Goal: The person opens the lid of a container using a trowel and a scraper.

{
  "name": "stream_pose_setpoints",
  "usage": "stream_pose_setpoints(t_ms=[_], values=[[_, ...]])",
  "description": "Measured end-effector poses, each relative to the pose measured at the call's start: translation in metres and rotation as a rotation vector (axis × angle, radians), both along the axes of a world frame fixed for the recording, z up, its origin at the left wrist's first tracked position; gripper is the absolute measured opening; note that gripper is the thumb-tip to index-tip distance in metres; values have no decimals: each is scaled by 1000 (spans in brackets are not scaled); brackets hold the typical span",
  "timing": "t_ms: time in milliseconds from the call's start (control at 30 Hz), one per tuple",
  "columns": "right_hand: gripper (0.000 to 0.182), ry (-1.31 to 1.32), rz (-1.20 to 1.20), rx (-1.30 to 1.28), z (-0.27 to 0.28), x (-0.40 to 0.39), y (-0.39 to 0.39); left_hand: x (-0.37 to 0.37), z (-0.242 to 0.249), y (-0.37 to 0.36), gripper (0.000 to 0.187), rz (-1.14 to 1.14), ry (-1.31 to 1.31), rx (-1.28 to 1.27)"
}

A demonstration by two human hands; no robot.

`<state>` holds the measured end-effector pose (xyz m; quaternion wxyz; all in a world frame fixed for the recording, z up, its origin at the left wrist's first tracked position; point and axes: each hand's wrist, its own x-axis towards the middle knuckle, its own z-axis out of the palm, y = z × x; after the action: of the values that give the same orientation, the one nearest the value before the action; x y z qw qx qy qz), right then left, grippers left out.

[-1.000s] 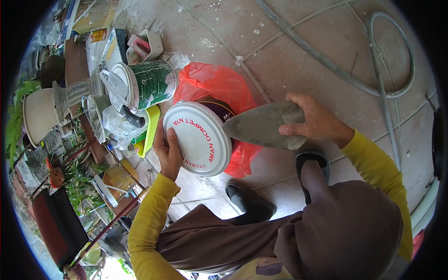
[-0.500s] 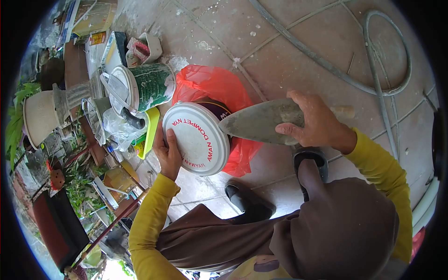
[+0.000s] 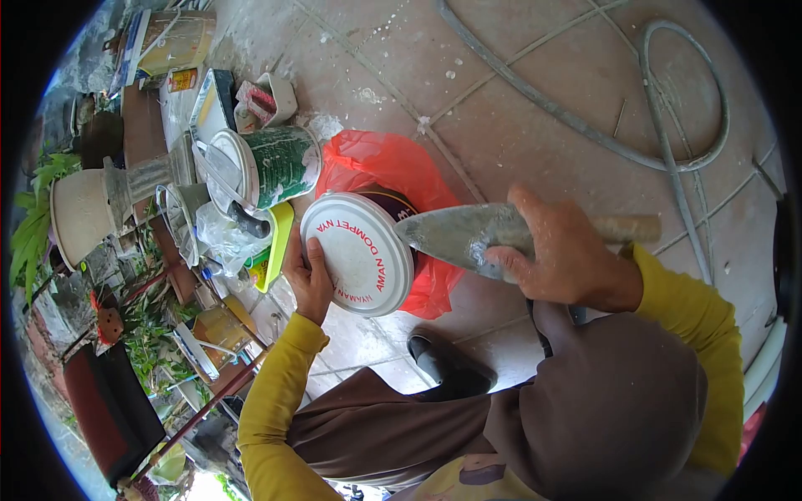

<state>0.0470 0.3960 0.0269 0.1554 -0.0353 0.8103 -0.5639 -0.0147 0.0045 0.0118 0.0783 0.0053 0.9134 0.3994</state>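
A trowel (image 3: 464, 236) with a pointed, stained metal blade and a wooden handle is gripped in my right hand (image 3: 564, 250), the fingers wrapped over the blade near the handle. Its tip meets the rim of a white lid (image 3: 351, 259) with red lettering. That lid sits on a dark paint bucket (image 3: 388, 200) partly wrapped in a red plastic bag (image 3: 380, 159). On the lid's left edge, my left hand (image 3: 307, 280) grips the rim, thumb on top and the other fingers hidden below.
Beside the bag stands a green paint can (image 3: 284, 163) with a pale lid. A yellow-green plastic piece (image 3: 278, 246) and a clear plastic bag (image 3: 230, 238) lie near my left hand. A grey hose (image 3: 568, 108) curves across the tiled floor (image 3: 376, 75).
The trowel has turned slightly, with its handle now showing more and its tip still at the lid's rim. The left hand keeps its hold on the lid. The view has shifted a little.
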Motion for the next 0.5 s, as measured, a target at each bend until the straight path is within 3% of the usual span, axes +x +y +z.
stream_pose_setpoints(t_ms=[167, 267, 367, 467, 500], values=[[44, 53, -286, -206, -45, 34, -39, 4, 2, 3, 46, -13, 54, -31], [45, -33, -245, -237, -41, 23, -37, 3, 0, 1, 45, -2, 57, -49], [49, 174, -117, -49, -38, -4, -17, 3, -4, -2, 45, -17, 71, -12], [55, 104, 139, -51, -44, -52, 8, 1, 5, 3, 45, -22, -27, 42], [55, 214, 106, -78, -57, -54, 7, 1, 3, 2, 45, -31, 6, 25]])
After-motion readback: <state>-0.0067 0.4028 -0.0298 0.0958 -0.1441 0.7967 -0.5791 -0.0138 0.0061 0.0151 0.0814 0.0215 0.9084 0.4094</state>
